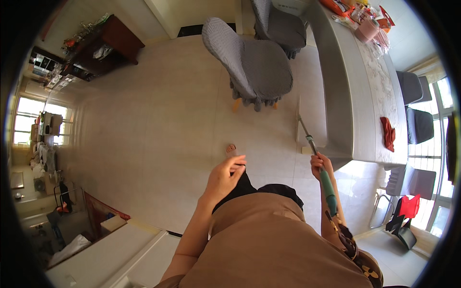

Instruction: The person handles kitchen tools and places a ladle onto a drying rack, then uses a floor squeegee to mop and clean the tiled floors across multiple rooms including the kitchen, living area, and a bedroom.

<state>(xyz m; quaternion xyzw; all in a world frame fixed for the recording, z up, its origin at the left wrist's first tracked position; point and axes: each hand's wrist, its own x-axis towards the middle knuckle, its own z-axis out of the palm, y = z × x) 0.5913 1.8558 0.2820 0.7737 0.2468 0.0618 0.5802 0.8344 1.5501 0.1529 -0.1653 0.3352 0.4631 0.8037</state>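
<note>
My right hand (pixel 321 165) is wrapped around the metal pole of a long-handled floor mop (pixel 327 187), just above its green grip. The pole slants forward and down to a thin, pale mop head on the tiled floor, beside the table's near side; the head shows almost edge-on. My left hand (pixel 226 177) hangs in front of my body, fingers loosely bent and a little apart, with nothing in it. Under it, a bare foot (pixel 231 148) shows on the floor (pixel 173 118).
A long table (pixel 360 118) at right bears a red cloth (pixel 388 134), a pink container (pixel 367 30) and snack packages. Grey-covered chairs (pixel 268 68) stand ahead. At upper left is a dark wooden cabinet (pixel 119 39); a white ledge (pixel 119 248) runs at lower left.
</note>
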